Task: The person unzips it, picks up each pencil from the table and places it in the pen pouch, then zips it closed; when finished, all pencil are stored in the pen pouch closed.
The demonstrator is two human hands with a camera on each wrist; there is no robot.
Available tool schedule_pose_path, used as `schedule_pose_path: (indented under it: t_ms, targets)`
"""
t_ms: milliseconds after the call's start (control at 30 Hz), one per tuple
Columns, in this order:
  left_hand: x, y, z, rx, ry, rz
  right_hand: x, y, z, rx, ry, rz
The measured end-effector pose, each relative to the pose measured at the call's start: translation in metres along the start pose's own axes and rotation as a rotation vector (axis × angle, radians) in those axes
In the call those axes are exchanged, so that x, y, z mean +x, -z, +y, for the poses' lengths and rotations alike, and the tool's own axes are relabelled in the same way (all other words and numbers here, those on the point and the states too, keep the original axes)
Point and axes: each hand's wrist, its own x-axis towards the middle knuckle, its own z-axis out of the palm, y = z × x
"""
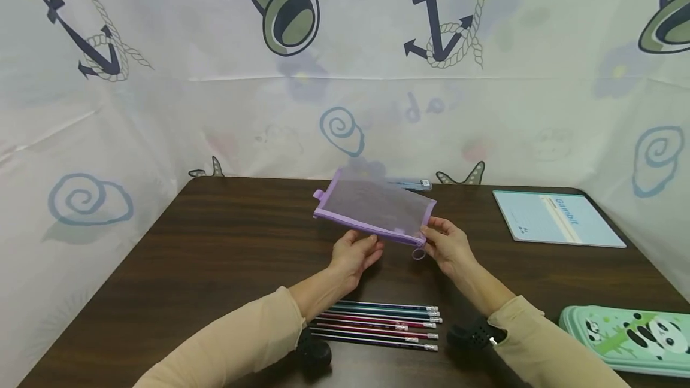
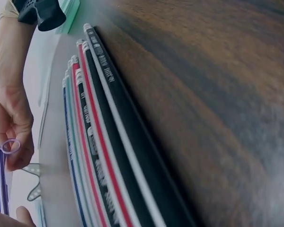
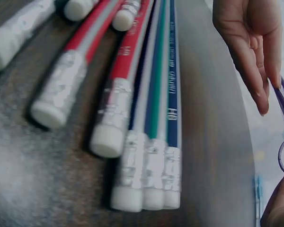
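A translucent mesh zip pouch [image 1: 377, 202] with purple edging is held up above the dark table. My right hand [image 1: 448, 247] pinches its lower right corner, close to a small ring [image 1: 418, 254] hanging there. Just under the lower edge, my left hand [image 1: 353, 259] has its fingers loosely extended at the edge; whether they touch it is unclear. In the right wrist view the fingers of the left hand [image 3: 253, 42] look mostly straight. Several pencils [image 1: 377, 318] with white erasers lie side by side below the hands, in red, black, blue and green, also seen in the left wrist view.
A green pencil case [image 1: 631, 340] with pandas lies at the near right. A light blue notebook [image 1: 560, 218] is at the far right. Behind the pouch, a small blue packaged item [image 1: 417, 185] lies at the back edge. A white patterned curtain [image 1: 345, 64] surrounds the table [image 1: 215, 244].
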Motion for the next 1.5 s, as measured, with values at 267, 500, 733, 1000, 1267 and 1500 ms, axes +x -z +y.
schedule_pose_path:
  t_ms: [267,500,733,1000,1267,1500]
  targets:
    - [0.006,-0.006,-0.007,-0.067,-0.077,0.069,-0.001,0.001,0.006,-0.042,-0.027,-0.007]
    - [0.009,-0.012,-0.004,-0.087,-0.103,0.119,-0.002,0.004,0.008,-0.054,-0.06,-0.056]
    - [0.008,-0.012,0.001,-0.091,-0.098,0.103,-0.006,0.007,0.007,-0.231,0.077,0.017]
    - [0.008,-0.015,0.0,-0.085,-0.095,0.066,-0.011,-0.014,0.006,-0.801,0.651,-0.061]
    - [0.003,-0.017,0.001,-0.031,-0.052,0.02,-0.008,-0.028,0.01,-0.93,0.719,-0.188]
    - [0.004,-0.013,0.0,0.051,-0.01,-0.027,0.0,-0.029,0.005,-0.954,0.726,-0.13]
